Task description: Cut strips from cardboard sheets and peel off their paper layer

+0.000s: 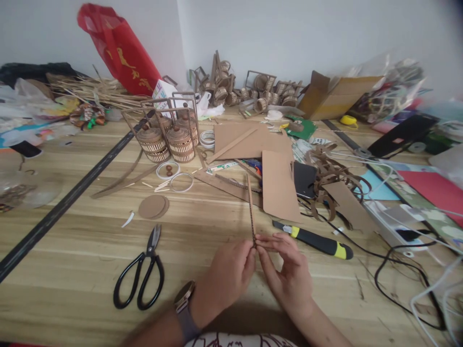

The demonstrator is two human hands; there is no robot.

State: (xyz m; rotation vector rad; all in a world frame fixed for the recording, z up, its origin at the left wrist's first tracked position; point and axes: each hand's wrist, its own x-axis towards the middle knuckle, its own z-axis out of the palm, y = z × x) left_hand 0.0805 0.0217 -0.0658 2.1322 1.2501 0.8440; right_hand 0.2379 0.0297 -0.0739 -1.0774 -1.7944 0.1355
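Observation:
A thin corrugated cardboard strip (251, 205) stands on edge and points away from me, its near end between my fingers. My left hand (231, 267), with a watch on the wrist, pinches that end from the left. From the right, my right hand (289, 270) grips the same end between thumb and fingertips. Right of the hands lies a utility knife (318, 242) with a black and yellow handle. Black-handled scissors (148, 267) rest on the left, blades pointing away. Beyond the strip is a cut cardboard sheet (279, 185).
Small lidded baskets (181, 143) with upright handles stand at back left. Cardboard discs (153, 206) and white tape rings (182, 182) lie nearer. A phone (305, 179), curled cardboard strips (327, 168) and black cables (394, 260) are on the right. A cardboard box (336, 99) stands behind.

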